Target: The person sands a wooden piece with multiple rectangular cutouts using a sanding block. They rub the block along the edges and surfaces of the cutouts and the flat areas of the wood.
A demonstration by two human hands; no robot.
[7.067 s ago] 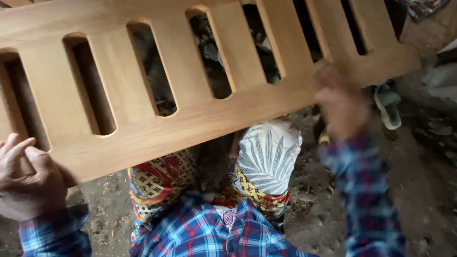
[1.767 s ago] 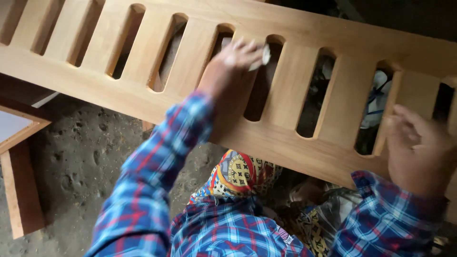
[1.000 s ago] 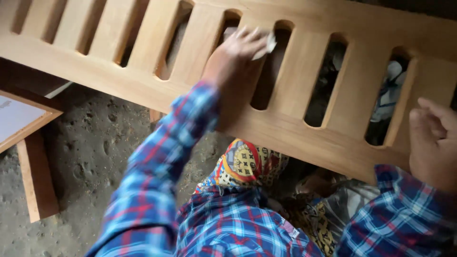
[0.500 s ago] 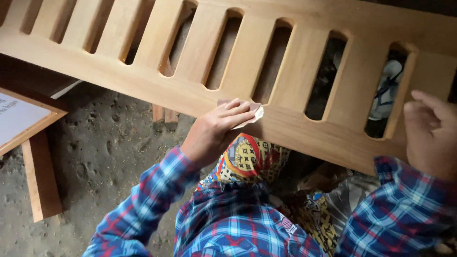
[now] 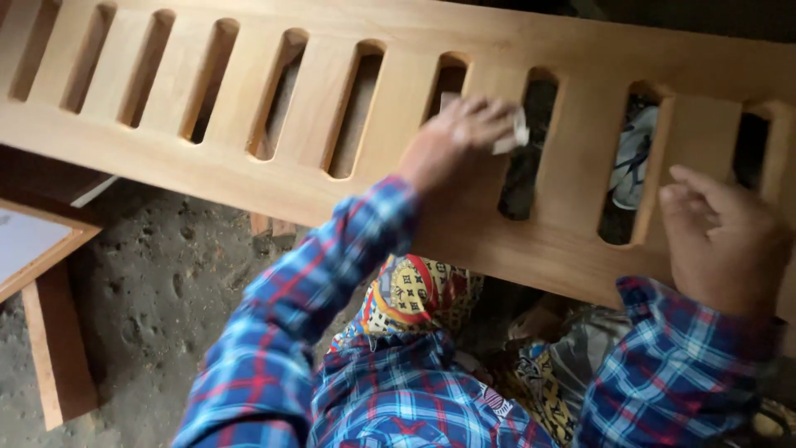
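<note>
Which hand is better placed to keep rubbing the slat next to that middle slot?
Left. The left hand already holds the small pale pad and lies on the slat of the slotted wooden panel, beside the slot. The right hand grips the panel's lower rail further right, apparently steadying it.

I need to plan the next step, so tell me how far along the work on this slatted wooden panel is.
Done: the panel is cut, slotted and looks smooth and evenly coloured. In hand: the left hand presses a small pale pad on a slat near the middle, while the right hand steadies the lower edge. Left: cannot tell which slats have been rubbed; none looks different.
</note>
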